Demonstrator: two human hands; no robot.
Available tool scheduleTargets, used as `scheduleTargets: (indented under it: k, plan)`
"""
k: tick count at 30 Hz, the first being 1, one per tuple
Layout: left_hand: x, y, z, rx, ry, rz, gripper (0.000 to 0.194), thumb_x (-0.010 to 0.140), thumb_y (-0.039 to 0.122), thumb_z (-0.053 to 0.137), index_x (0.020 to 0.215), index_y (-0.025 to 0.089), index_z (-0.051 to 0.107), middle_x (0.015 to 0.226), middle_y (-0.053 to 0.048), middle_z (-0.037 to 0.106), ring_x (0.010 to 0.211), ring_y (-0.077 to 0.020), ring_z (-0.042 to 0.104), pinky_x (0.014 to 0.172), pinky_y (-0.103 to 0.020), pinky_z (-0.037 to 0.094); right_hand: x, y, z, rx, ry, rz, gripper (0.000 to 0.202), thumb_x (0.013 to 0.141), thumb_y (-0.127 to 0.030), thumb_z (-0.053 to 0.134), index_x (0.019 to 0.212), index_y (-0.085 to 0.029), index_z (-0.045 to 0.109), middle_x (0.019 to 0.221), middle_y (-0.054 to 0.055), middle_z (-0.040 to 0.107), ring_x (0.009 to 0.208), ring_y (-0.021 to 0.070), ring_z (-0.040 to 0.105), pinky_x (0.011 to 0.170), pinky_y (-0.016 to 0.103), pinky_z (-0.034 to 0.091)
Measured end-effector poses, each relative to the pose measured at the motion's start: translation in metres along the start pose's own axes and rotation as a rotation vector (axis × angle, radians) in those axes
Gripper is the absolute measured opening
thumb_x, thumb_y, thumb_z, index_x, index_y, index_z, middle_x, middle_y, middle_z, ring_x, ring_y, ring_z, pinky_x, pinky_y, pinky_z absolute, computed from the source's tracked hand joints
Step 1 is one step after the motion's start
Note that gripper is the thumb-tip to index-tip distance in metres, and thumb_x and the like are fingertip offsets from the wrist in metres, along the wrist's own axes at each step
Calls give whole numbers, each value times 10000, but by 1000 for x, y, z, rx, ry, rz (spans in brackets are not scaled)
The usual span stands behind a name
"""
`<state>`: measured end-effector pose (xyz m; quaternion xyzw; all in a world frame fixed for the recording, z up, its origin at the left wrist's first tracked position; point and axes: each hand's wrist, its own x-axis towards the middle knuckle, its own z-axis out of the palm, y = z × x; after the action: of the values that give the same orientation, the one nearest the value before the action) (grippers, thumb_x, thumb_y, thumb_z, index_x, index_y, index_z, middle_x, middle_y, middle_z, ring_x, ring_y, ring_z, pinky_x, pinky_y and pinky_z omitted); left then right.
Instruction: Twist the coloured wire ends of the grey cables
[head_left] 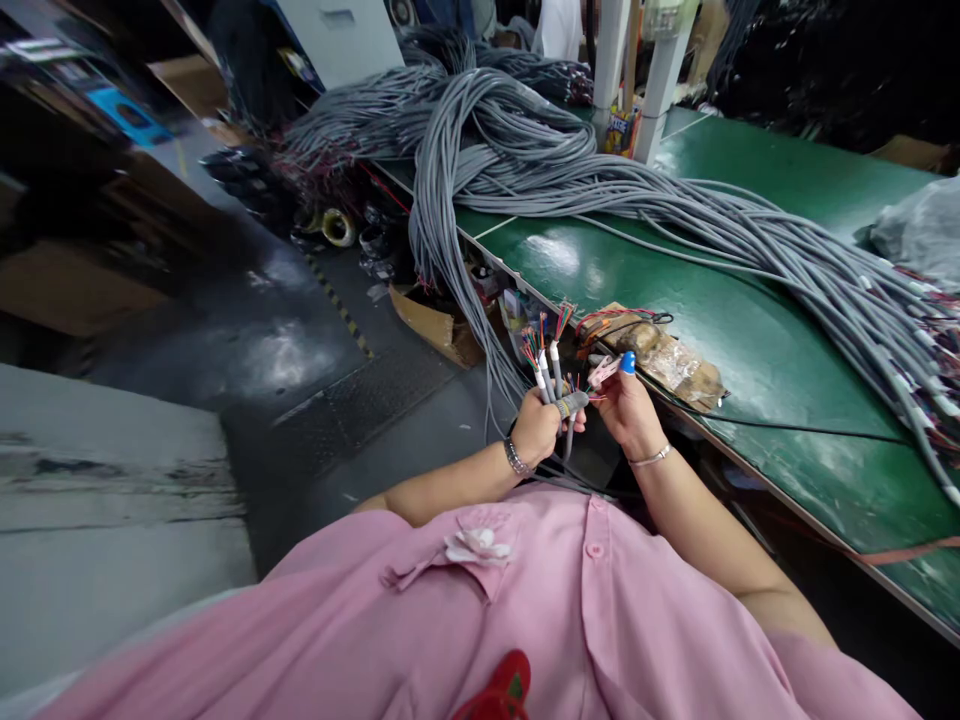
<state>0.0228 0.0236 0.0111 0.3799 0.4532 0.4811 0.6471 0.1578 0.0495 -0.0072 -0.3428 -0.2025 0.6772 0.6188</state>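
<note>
Several grey cables (550, 385) with stripped ends and coloured inner wires stand up out of my left hand (535, 430), whose fingers are wrapped round them. One cable end in that grip points right, toward my right hand (630, 415). Between the thumb and fingers of my right hand is a small pink tool (604, 371), close to the thin wires of that cable end. A blue cover (628, 362) sits on a fingertip of my right hand. Whether the tool touches the wires is too small to tell.
A thick bundle of grey cables (517, 130) lies across the green table (787, 370) and hangs over its left edge. Brown cardboard with tape (675, 365) rests near the table's front edge. An open carton (431, 325) stands on the floor below.
</note>
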Motion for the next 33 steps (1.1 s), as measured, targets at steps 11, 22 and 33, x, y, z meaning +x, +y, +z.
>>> scheduleTargets:
  k: [11,22,33]
  plan:
    - [-10,1,-8,-83,50,76,312,644,381,775,714,142,587,562,-4,624,470,-113,581,444,-222,471,-9,-8,-1,-42,-43,82,326,780,-518,663,834,-197,658,752,6,674,600,96,579,547,202,505]
    - [-5,6,0,-61,40,42,351,617,413,782,675,137,572,542,-4,605,439,-103,567,406,-198,407,-5,-2,-5,23,-13,51,335,734,-525,710,803,-199,669,742,-7,655,602,87,549,555,199,500]
    - [3,-1,4,-4,3,25,346,637,414,767,654,139,558,529,0,591,432,-101,554,391,-197,383,-4,1,-1,27,-13,-28,289,785,-480,676,765,-193,649,686,-14,621,556,84,514,549,208,484]
